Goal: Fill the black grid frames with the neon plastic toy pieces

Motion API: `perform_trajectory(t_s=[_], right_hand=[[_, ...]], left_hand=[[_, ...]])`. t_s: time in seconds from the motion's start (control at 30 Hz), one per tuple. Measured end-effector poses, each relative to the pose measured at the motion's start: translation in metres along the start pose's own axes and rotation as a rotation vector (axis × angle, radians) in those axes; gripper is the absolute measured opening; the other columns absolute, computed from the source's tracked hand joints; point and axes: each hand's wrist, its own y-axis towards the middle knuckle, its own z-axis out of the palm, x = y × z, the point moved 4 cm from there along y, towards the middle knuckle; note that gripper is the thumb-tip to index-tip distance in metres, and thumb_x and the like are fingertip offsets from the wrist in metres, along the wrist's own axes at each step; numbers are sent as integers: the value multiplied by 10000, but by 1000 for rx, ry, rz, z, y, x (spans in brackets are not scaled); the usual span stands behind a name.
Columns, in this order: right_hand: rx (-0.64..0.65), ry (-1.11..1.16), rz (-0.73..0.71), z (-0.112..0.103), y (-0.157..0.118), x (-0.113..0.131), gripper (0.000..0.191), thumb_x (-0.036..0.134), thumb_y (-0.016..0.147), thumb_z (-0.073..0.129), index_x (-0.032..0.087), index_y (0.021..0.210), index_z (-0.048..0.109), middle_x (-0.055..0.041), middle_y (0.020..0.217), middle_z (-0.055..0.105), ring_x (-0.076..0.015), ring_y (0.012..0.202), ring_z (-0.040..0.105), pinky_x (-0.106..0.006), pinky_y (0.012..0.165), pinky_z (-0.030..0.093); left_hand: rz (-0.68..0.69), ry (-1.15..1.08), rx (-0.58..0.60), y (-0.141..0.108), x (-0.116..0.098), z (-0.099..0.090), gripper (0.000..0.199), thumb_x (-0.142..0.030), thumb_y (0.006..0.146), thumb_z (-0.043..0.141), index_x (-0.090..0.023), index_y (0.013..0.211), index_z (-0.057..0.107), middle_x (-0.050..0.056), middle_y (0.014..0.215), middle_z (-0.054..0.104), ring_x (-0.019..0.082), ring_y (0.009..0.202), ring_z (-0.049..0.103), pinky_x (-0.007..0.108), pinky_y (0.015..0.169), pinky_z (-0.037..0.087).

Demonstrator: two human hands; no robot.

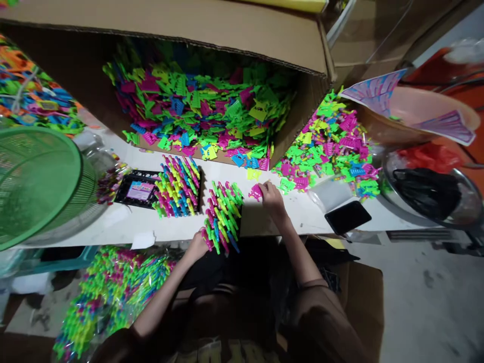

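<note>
At the table's front edge my left hand [198, 245] is closed on the lower left of a block of colourful plastic pieces [224, 214], set in slanting rows of green, pink, yellow and blue. To its right, above the white table, my right hand [271, 199] pinches a small pink plastic piece [255, 192] between its fingertips. A second block of rowed pieces [177, 186] sits left of the first, partly over a black tray [123, 194] with a pink and blue label [140, 191]. One loose yellow piece [253, 174] lies just above my right hand.
Behind, a large cardboard box [242, 30] lies open, full of loose pieces. More are heaped [333, 146] at its right. A phone [348, 218] and clear bags [328, 193] lie right, a green basket [41, 181] stands left, and bagged pieces [113, 287] sit below the table.
</note>
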Motion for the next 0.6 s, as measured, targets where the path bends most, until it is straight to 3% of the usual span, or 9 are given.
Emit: perform_trajectory(t_s=[0.2, 0.33, 0.4, 0.5, 0.6], right_hand=[[-1, 72, 30, -6, 6, -7, 310, 186, 946, 370, 178, 1047, 662, -138, 1083, 621, -243, 964, 535, -320, 755, 451], [-50, 307, 113, -15, -4, -9, 280, 247, 941, 389, 184, 1034, 646, -131, 1063, 655, -240, 988, 582, -343, 803, 480], [-119, 496, 244, -19, -18, -7, 257, 299, 920, 425, 187, 1037, 625, -111, 1011, 676, -224, 915, 616, -350, 791, 502], [-166, 826, 448, -13, -42, 6, 277, 403, 849, 517, 191, 1004, 604, -64, 877, 696, -194, 747, 632, -340, 685, 525], [-166, 1060, 537, -1, -59, 32, 309, 479, 789, 576, 194, 901, 618, -41, 756, 685, -190, 678, 625, -337, 636, 524]], left_hand=[[-6, -2, 112, -9, -13, -13, 144, -301, 655, 660, -194, 563, 632, 28, 692, 693, 226, 749, 659, 331, 717, 550], [16, 55, 136, -28, -34, -39, 288, -412, 725, 630, -195, 906, 692, 63, 950, 745, 264, 977, 666, 360, 885, 517], [-12, 165, 87, -40, -49, -58, 340, -448, 779, 578, -205, 998, 668, 68, 996, 741, 250, 935, 682, 345, 865, 520], [-14, 337, -6, -51, -81, -82, 311, -493, 853, 488, -236, 895, 658, 38, 893, 738, 217, 798, 689, 291, 743, 524], [63, 441, -115, -48, -117, -87, 345, -511, 909, 424, -232, 901, 627, 21, 848, 711, 169, 661, 643, 255, 638, 498]])
